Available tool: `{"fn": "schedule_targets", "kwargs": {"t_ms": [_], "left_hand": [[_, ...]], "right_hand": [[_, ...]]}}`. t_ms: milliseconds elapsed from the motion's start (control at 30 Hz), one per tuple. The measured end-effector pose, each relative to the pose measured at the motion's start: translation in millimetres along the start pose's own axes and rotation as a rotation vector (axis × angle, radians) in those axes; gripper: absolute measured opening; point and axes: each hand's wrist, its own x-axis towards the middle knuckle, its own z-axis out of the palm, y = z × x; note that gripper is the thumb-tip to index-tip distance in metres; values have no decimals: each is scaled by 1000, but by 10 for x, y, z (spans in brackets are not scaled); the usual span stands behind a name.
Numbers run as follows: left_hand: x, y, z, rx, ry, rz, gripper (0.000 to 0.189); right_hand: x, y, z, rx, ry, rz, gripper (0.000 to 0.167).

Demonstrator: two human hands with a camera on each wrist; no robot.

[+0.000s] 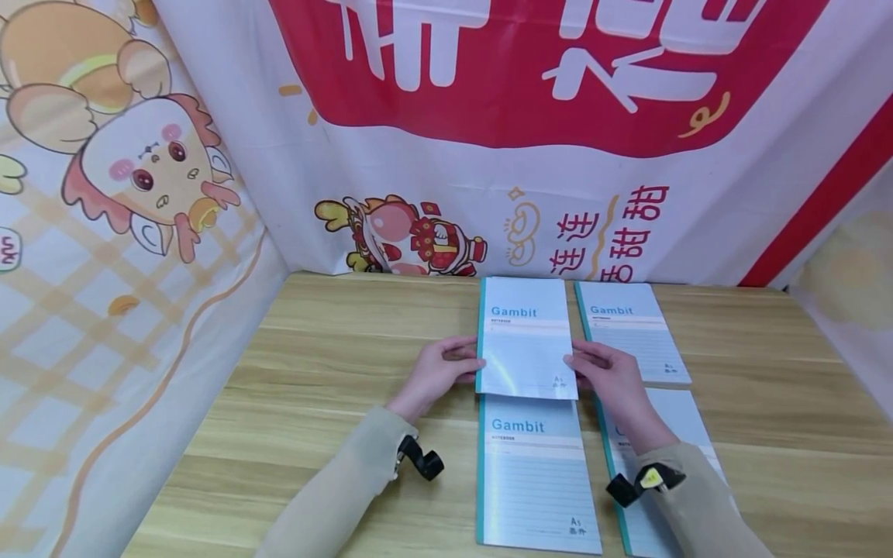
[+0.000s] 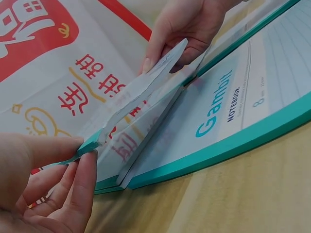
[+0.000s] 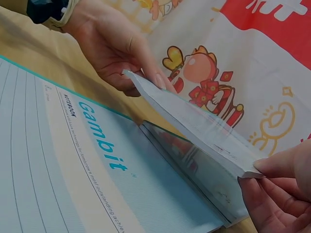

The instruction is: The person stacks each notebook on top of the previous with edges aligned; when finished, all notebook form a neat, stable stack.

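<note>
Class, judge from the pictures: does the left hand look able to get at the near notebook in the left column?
Probably yes, but it would likely need to let go first: the left hand pinches the raised notebook. The near left notebook lies close by, and nothing covers its left edge.

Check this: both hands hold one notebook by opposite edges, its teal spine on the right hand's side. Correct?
No: the head view shows the teal spine of the notebook on the side of the left hand. The rest stands.
</note>
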Motion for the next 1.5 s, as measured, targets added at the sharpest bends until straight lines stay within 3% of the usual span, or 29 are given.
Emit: {"fn": "schedule_targets", "kwargs": {"t_ms": [833,1200,1500], "left_hand": [[356,66,54,82,18,-1,50],[458,92,105,89,52,1,52],[506,91,114,119,73,10,49]], "right_hand": [[272,-22,-30,-6,17,36,54],[384,-73,-28,-18,21,86,60],[415,-96,15,-10,18,54,62]]}}
